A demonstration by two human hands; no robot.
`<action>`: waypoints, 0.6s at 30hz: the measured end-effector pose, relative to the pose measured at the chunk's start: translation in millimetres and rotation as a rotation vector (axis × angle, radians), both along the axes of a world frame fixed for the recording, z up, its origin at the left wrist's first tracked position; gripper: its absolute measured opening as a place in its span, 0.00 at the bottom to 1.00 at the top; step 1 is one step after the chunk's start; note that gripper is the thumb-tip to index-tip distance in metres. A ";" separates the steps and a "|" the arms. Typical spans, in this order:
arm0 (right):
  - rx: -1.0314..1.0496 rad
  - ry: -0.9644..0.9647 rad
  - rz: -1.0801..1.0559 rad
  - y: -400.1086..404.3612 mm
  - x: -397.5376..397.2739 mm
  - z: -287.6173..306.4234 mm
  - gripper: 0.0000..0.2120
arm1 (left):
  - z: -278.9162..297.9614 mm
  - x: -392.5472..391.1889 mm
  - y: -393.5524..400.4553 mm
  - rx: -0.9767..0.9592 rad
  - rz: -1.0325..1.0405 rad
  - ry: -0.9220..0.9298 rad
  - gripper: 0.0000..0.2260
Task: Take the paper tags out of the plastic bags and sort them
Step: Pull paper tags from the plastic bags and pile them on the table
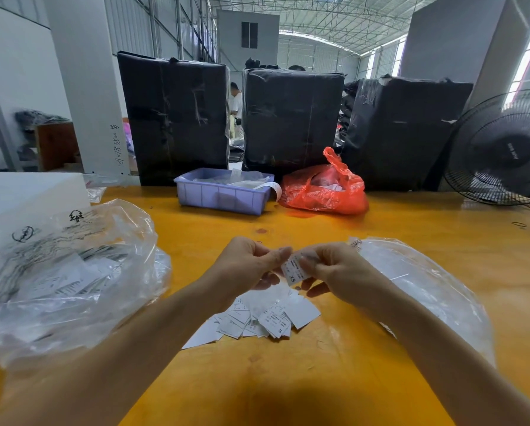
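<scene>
Both hands, left hand (245,265) and right hand (334,272), pinch one thin rectangular paper tag (294,269) in their grip; crinkly clear plastic bag (73,272) holds more tags.

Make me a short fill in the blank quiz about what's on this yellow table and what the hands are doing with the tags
1. Both hands, left hand and right hand, pinch a paper tag printed with the size ____.
2. The loose tags lie directly on the ____ table.
3. Beside the purple bin sits a ____ plastic bag.

Missing words: XS; yellow; red
</scene>
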State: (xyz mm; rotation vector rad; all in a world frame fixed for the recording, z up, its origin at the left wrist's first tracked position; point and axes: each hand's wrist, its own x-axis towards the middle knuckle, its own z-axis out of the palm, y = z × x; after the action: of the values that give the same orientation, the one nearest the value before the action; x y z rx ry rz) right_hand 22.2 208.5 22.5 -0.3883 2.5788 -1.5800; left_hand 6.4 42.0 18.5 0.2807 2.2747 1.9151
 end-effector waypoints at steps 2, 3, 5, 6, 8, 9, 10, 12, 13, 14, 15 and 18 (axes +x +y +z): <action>-0.040 0.005 -0.006 0.2 -0.5 0.2 0.09 | -0.1 -0.5 0.6 0.010 0.005 -0.023 0.13; -0.066 0.012 -0.018 1.3 -0.8 0.3 0.07 | -0.3 -0.7 0.2 0.005 0.010 -0.031 0.13; -0.114 0.030 -0.052 3.2 -0.9 0.8 0.05 | -1.2 -1.0 -0.7 -0.018 0.019 -0.039 0.13; -0.126 0.044 -0.069 3.5 -0.8 0.8 0.06 | -1.8 -1.0 -0.9 -0.031 0.022 -0.040 0.13; -0.100 0.092 -0.099 3.4 -1.0 0.3 0.06 | -2.0 -0.9 -1.0 -0.058 0.023 -0.047 0.13; -0.065 0.112 -0.106 3.7 -1.5 0.2 0.04 | -1.7 -0.7 -0.8 -0.074 0.017 -0.052 0.12; -0.026 0.118 -0.102 3.9 -1.6 0.8 0.04 | -1.3 -0.4 -0.6 -0.089 0.008 -0.055 0.12; 0.011 0.093 -0.065 4.7 -1.6 2.4 0.03 | -1.5 -0.1 -0.2 -0.106 0.007 -0.050 0.12; 0.004 0.083 -0.052 5.1 -2.0 2.7 0.03 | -2.2 -0.3 0.0 -0.107 0.013 -0.046 0.12; -0.016 0.080 -0.050 5.0 -2.1 3.0 0.03 | -2.8 -0.4 0.3 -0.105 0.016 -0.042 0.12; -0.042 0.082 -0.054 4.8 -2.0 2.7 0.04 | -3.6 -0.4 0.8 -0.098 0.019 -0.039 0.12; -0.085 0.072 -0.071 4.8 -2.5 0.0 0.06 | -5.5 -1.5 2.3 -0.047 0.045 -0.045 0.13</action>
State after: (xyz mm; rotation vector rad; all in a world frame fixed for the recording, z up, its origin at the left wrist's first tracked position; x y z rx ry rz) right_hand 19.7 213.3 22.4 -0.3714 2.6114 -1.7355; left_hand 4.9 44.2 13.0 0.1806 2.3127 1.8667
